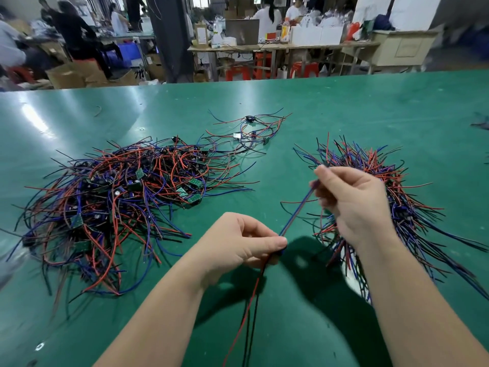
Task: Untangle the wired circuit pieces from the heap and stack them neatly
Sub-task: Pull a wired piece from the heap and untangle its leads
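Pinches wired piece (296, 211) taut with left hand (238, 243) and right hand (354, 205) over counter (357, 102), between heap (113, 202) and stack (389, 178); harder pull may tear wire loose.

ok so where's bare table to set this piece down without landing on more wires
Bare table runs along the far edge, behind everything, and in the near middle between heap and stack, under the left hand and right hand holding the piece. Crowded: the heap on the left, the stack on the right, the small cluster further back between them.
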